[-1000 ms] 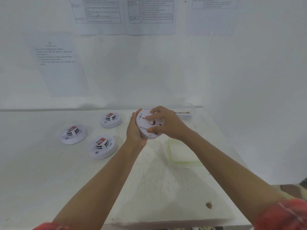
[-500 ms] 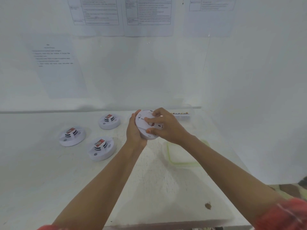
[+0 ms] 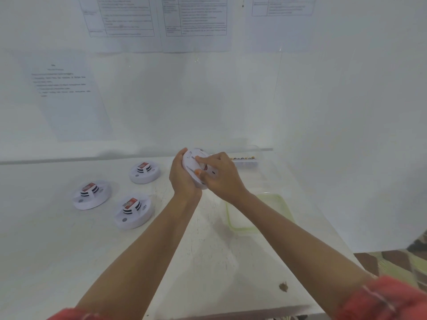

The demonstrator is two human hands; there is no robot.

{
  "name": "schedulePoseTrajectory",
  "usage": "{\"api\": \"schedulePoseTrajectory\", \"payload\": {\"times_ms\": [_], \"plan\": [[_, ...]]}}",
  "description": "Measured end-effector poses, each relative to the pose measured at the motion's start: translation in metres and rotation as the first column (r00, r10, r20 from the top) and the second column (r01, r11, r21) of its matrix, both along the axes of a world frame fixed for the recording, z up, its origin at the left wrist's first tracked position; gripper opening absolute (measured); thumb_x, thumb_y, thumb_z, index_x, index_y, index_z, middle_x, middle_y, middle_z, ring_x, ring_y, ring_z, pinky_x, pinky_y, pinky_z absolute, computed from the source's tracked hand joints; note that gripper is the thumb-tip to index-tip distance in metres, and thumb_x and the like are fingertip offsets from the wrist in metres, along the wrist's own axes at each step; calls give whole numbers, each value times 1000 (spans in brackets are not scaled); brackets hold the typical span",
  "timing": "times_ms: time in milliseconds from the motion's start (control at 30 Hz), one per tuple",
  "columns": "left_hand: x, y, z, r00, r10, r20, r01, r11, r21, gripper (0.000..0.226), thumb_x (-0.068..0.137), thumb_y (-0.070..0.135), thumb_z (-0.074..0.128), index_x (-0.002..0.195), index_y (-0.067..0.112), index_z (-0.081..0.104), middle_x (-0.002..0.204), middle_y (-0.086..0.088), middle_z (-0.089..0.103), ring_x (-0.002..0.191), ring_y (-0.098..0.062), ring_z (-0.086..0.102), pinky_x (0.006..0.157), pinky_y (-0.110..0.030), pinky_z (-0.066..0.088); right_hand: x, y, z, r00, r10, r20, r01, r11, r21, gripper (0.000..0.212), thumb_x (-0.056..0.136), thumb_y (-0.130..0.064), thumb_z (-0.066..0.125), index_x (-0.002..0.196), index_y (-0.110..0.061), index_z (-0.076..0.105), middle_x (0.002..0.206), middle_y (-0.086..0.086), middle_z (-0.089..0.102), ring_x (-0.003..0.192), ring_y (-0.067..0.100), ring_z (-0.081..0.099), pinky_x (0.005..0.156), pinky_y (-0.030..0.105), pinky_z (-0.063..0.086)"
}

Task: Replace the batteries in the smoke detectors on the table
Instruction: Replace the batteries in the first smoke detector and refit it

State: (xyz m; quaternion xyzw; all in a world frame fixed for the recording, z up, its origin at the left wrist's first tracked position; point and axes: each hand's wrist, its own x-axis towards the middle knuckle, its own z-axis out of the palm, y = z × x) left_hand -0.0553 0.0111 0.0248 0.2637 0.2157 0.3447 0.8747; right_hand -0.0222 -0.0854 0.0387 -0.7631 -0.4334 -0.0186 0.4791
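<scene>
Four smoke detectors are in play, and one of them, the held smoke detector (image 3: 193,166), is up off the white table (image 3: 208,262), tilted on edge with its flat back plate facing the camera. Left hand (image 3: 183,179) cups it from the left side, fingers wrapped round the rim, thumb up near the top edge. Right hand (image 3: 221,179) comes across from the right, its fingertips (image 3: 199,160) pressed down on the back plate, thumb low against the lower part, right by a small red spot there. Both hands are clamped on that same detector. Over on the left, three more sit flat on the table, well apart from the hands: the far detector (image 3: 144,172), the left detector (image 3: 92,194) and the near detector (image 3: 133,211), each with a red-labelled piece on top. Just right of the hands lies a clear green-rimmed container (image 3: 285,209). Behind the right hand, a clear battery box (image 3: 246,160) stands against the wall. Printed sheets (image 3: 124,17) hang above.
</scene>
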Motion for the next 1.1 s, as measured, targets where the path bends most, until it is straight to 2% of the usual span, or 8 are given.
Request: {"api": "schedulePoseTrajectory", "payload": {"times_ms": [167,233,400,533,667,800,933,1100], "plan": [[-1,-5,6,992,65,-109,-40,976,216,14,87,25,57,94,19,66,104,-2,67,91,-16,66,86,-31,53,13,-2,8,976,67,-207,-82,994,-68,34,87,-23,63,119,-14,63,122,4,63,112,14,56,86,9,37],[1,-12,7,982,116,-152,-52,927,373,16,95,18,48,93,21,63,94,6,62,79,-3,63,70,-17,51,14,-3,14,876,112,-468,-134,991,-13,34,89,-30,59,118,-13,58,118,5,63,103,16,58,85,22,42],[2,-18,4,952,122,-282,76,795,602,34,99,21,35,128,25,53,120,1,55,104,-15,57,90,-30,48,17,7,3,586,181,-789,-44,980,192,45,87,-24,60,126,-17,38,116,10,57,96,25,59,75,37,53],[-10,-4,0,938,107,-330,93,839,537,30,99,16,35,123,26,49,111,7,52,89,-4,52,66,-12,41,25,10,-15,388,350,-852,20,922,387,50,76,-20,50,124,-4,47,126,20,55,98,31,59,67,35,55],[-33,6,-18,915,-164,-368,257,940,222,18,97,23,41,100,16,57,108,-6,54,85,-20,54,77,-30,43,26,13,-31,246,511,-823,87,835,544,33,89,-13,38,119,-15,51,118,14,59,99,30,60,71,36,52],[-41,9,-31,959,-227,-171,251,958,140,39,99,20,34,131,2,48,129,-17,55,105,-30,58,78,-40,55,16,21,-49,340,464,-818,6,869,495,57,73,-14,53,130,-15,46,126,9,59,116,30,57,78,34,51],[-53,15,-39,945,-317,-84,327,929,177,35,100,20,28,114,3,56,101,-11,70,80,-21,71,62,-36,59,8,22,-58,476,399,-784,-116,912,394,72,61,0,61,127,-27,47,116,-1,64,101,17,62,68,29,55],[-58,26,-50,945,-303,-121,325,898,295,33,100,14,31,127,8,48,106,-10,66,83,-20,70,62,-39,58,-2,34,-72,514,355,-780,-99,929,358,82,56,2,62,132,-24,43,116,0,63,99,18,62,66,32,56]]}}
